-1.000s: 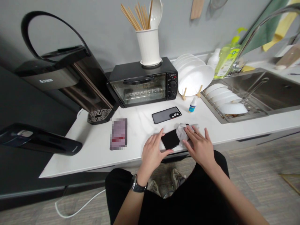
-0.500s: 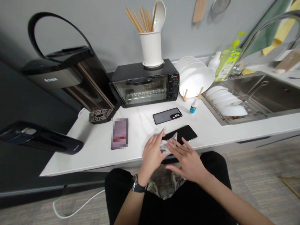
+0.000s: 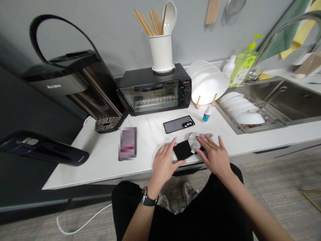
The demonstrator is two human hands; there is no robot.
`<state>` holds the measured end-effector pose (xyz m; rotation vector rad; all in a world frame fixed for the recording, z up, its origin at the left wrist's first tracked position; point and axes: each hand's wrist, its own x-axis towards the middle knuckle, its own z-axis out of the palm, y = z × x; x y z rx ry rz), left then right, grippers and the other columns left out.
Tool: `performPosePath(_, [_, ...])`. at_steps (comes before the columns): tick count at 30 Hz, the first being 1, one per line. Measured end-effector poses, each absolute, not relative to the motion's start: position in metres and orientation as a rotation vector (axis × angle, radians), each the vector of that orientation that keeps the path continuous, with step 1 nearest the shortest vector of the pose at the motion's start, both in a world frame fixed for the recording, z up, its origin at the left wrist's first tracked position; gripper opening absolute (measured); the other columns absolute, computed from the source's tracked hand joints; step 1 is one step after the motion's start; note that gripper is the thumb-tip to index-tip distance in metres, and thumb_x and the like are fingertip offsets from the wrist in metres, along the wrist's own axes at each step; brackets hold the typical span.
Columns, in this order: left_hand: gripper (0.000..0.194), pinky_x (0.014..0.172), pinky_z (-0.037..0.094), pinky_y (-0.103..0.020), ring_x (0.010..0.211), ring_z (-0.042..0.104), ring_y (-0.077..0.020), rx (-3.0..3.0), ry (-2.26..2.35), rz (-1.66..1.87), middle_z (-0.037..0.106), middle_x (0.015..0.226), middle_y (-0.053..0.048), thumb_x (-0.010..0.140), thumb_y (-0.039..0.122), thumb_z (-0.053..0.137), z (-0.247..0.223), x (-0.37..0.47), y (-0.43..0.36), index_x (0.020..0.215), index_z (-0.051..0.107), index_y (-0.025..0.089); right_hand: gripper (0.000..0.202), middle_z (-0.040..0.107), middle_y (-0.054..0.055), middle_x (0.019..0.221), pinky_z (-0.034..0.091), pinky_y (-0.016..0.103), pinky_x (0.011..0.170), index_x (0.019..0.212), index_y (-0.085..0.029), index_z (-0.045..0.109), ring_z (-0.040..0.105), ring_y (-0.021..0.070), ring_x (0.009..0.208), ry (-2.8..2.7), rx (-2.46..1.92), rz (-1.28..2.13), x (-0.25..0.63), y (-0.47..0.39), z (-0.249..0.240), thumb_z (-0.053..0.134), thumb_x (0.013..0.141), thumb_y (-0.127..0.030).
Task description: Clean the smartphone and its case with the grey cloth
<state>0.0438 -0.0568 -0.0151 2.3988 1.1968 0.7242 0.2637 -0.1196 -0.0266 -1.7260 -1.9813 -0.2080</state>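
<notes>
A black smartphone (image 3: 184,150) lies near the front edge of the white counter. My left hand (image 3: 164,160) grips its left end, thumb along the near side and fingers at the far side. My right hand (image 3: 215,154) presses a thin greyish-white cloth (image 3: 194,142) onto the right part of the screen, its fingers laid over the cloth. Some of that part of the phone is hidden under the cloth and hand. Beyond the phone rests a phone case (image 3: 179,124) with a dark rim and camera cut-outs. A small white spray bottle (image 3: 206,114) with a blue label stands to its right.
Left of my hands lies a purplish pixelated item (image 3: 127,144), near a dark bottle-shaped object (image 3: 45,149). A toaster oven (image 3: 152,92) and a drinks machine (image 3: 82,87) stand behind. At the right are racked plates (image 3: 210,87) and a sink (image 3: 276,115).
My right hand and the cloth have slid rightward across the phone, baring the screen's left part. My left hand stays at the phone's left end.
</notes>
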Motion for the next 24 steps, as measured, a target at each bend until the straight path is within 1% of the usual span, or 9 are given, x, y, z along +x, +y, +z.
performPosePath(2, [0.096, 0.110, 0.049, -0.046, 0.124, 0.062, -0.0290, 2.406, 1.204, 0.718, 0.066, 0.139, -0.008, 0.089, 0.030, 0.082, -0.015, 0.044, -0.056, 0.165, 0.025, 0.029, 0.061, 0.055, 0.015, 0.157, 0.026, 0.064, 0.127, 0.156, -0.015, 0.050, 0.050, 0.0348, 0.149, -2.065, -1.661, -0.184, 0.261, -0.122, -0.027, 0.049, 0.108, -0.053])
performPosePath(5, [0.087, 0.109, 0.049, -0.044, 0.125, 0.062, -0.0276, 2.412, 1.214, 0.702, 0.066, 0.140, -0.008, 0.093, 0.016, 0.073, -0.013, 0.044, -0.056, 0.165, 0.025, 0.029, 0.062, 0.053, 0.012, 0.159, 0.026, 0.057, 0.129, 0.157, -0.016, 0.049, 0.046, 0.0284, 0.151, -2.269, -1.458, -0.065, 0.255, -0.126, -0.027, 0.047, 0.108, -0.054])
performPosePath(8, [0.094, 0.110, 0.048, -0.047, 0.126, 0.062, -0.0295, 2.406, 1.207, 0.698, 0.066, 0.141, -0.008, 0.089, 0.025, 0.081, -0.012, 0.044, -0.055, 0.165, 0.025, 0.029, 0.053, 0.057, 0.011, 0.156, 0.026, 0.061, 0.128, 0.157, -0.019, 0.049, 0.051, 0.0293, 0.148, -2.140, -1.603, -0.149, 0.267, -0.125, -0.029, 0.046, 0.110, -0.044])
performPosePath(11, [0.101, 0.110, 0.048, -0.048, 0.126, 0.062, -0.0303, 2.394, 1.213, 0.702, 0.066, 0.140, -0.008, 0.085, 0.034, 0.087, -0.012, 0.044, -0.055, 0.165, 0.026, 0.031, 0.059, 0.056, 0.016, 0.156, 0.028, 0.065, 0.126, 0.159, -0.014, 0.045, 0.050, 0.0341, 0.148, -1.996, -1.723, -0.252, 0.271, -0.127, -0.030, 0.049, 0.109, -0.044])
performPosePath(14, [0.094, 0.110, 0.049, -0.046, 0.125, 0.063, -0.0286, 2.391, 1.215, 0.683, 0.066, 0.141, -0.007, 0.089, 0.023, 0.081, -0.012, 0.043, -0.054, 0.165, 0.026, 0.032, 0.067, 0.052, 0.017, 0.159, 0.032, 0.058, 0.127, 0.160, -0.012, 0.043, 0.047, 0.0311, 0.151, -2.158, -1.535, -0.122, 0.257, -0.134, -0.030, 0.052, 0.106, -0.051])
performPosePath(16, [0.094, 0.109, 0.049, -0.045, 0.125, 0.063, -0.0282, 2.398, 1.211, 0.671, 0.066, 0.141, -0.007, 0.089, 0.018, 0.079, -0.012, 0.043, -0.053, 0.165, 0.026, 0.032, 0.061, 0.054, 0.013, 0.158, 0.032, 0.057, 0.128, 0.159, -0.016, 0.046, 0.049, 0.0284, 0.150, -2.194, -1.495, -0.061, 0.253, -0.134, -0.029, 0.050, 0.107, -0.049])
performPosePath(19, [0.099, 0.109, 0.049, -0.046, 0.125, 0.063, -0.0298, 2.417, 1.197, 0.691, 0.066, 0.140, -0.007, 0.087, 0.027, 0.085, -0.012, 0.043, -0.052, 0.165, 0.026, 0.033, 0.054, 0.058, 0.012, 0.155, 0.028, 0.063, 0.127, 0.158, -0.020, 0.049, 0.053, 0.0306, 0.146, -2.033, -1.686, -0.141, 0.259, -0.128, -0.027, 0.048, 0.109, -0.042])
performPosePath(21, [0.100, 0.110, 0.049, -0.046, 0.125, 0.063, -0.0303, 2.425, 1.188, 0.702, 0.066, 0.140, -0.008, 0.086, 0.030, 0.086, -0.012, 0.042, -0.052, 0.166, 0.025, 0.033, 0.058, 0.058, 0.015, 0.154, 0.028, 0.065, 0.127, 0.158, -0.017, 0.049, 0.053, 0.0336, 0.146, -1.986, -1.722, -0.176, 0.259, -0.124, -0.026, 0.051, 0.107, -0.046])
performPosePath(24, [0.095, 0.108, 0.050, -0.045, 0.125, 0.062, -0.0293, 2.437, 1.181, 0.681, 0.066, 0.140, -0.008, 0.090, 0.020, 0.079, -0.012, 0.042, -0.053, 0.166, 0.023, 0.031, 0.066, 0.057, 0.016, 0.155, 0.028, 0.059, 0.128, 0.155, -0.015, 0.051, 0.051, 0.0314, 0.148, -2.171, -1.503, -0.049, 0.250, -0.120, -0.024, 0.053, 0.104, -0.057])
